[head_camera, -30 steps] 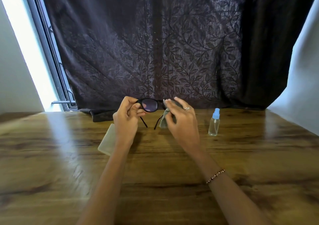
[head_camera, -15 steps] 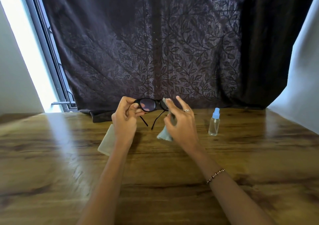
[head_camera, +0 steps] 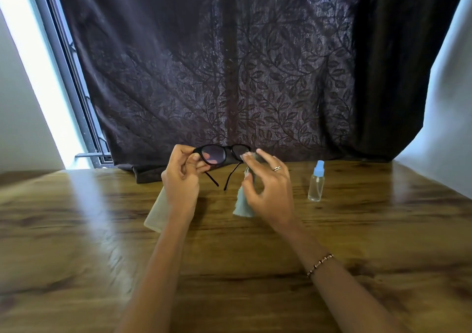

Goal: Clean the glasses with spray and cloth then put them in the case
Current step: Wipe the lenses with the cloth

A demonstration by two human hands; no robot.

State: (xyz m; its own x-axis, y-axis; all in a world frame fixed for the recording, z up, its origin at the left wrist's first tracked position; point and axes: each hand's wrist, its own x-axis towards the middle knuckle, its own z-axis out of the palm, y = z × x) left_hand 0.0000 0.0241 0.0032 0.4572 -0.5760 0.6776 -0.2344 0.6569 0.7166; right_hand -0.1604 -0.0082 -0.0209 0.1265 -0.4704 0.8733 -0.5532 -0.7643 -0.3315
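Black glasses [head_camera: 221, 154], one cloth [head_camera: 242, 205]

The tabletop [head_camera: 357, 243] is showing brown wood grain with a glossy finish that is reflecting window light. The glasses [head_camera: 219, 154] are looking like smooth black plastic with tinted lenses. The cloth [head_camera: 242, 206] is looking soft and matt. The spray bottle [head_camera: 316, 183] is showing clear plastic. The curtain [head_camera: 229, 77] is showing dark woven fabric with a leaf pattern.

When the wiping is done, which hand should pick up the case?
Probably the left hand. The pale case lies on the table right beside its wrist, while the right hand is busy with the cloth at the glasses and is farther away.
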